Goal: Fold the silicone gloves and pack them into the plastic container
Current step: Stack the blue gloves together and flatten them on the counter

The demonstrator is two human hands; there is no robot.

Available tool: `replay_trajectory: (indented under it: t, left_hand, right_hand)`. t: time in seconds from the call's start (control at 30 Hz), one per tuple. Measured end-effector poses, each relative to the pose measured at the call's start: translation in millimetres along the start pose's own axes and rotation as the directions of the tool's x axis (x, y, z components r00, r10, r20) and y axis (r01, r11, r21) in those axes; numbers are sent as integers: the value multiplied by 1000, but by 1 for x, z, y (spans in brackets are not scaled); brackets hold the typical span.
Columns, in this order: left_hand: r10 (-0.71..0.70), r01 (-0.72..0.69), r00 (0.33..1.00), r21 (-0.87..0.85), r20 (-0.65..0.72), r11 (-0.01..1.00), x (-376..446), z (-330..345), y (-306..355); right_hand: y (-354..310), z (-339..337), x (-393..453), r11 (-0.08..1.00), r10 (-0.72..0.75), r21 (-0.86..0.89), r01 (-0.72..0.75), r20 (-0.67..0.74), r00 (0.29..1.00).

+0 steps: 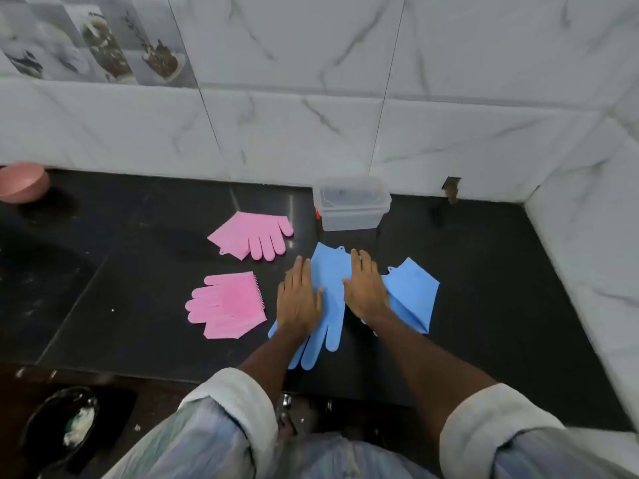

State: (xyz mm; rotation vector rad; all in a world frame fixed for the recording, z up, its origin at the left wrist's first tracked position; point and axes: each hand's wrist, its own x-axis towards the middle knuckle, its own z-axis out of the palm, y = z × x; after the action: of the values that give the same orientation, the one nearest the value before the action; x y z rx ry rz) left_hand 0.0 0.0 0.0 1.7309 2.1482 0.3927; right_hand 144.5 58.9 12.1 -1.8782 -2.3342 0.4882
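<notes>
Two blue silicone gloves lie on the black counter. One blue glove stretches lengthwise with its fingers toward me; my left hand presses flat on its left side and my right hand presses flat on its right edge. The second blue glove lies to the right, partly under my right hand. Two pink gloves lie to the left: one farther back, one nearer. The clear plastic container stands open against the back wall, just beyond the blue gloves.
A pink bowl sits at the far left of the counter. Marble-tiled walls bound the counter at the back and right. A dark round vessel with white residue sits below the counter edge at lower left.
</notes>
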Motion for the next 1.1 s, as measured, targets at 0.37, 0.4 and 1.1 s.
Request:
replay_trajectory:
  t: [0.37, 0.4, 1.1]
  left_hand:
    - [-112, 125, 990, -158, 87, 979, 25, -18, 17]
    - [-34, 45, 995, -117, 93, 992, 28, -21, 18]
    - [-301, 150, 946, -661, -120, 736, 70, -86, 37]
  right_hand:
    - [-9, 4, 13, 993, -113, -29, 114, 32, 993]
    - [-8, 2, 16, 963, -242, -110, 245, 38, 970]
    - [-3, -32, 20, 350, 89, 612, -709, 731, 676]
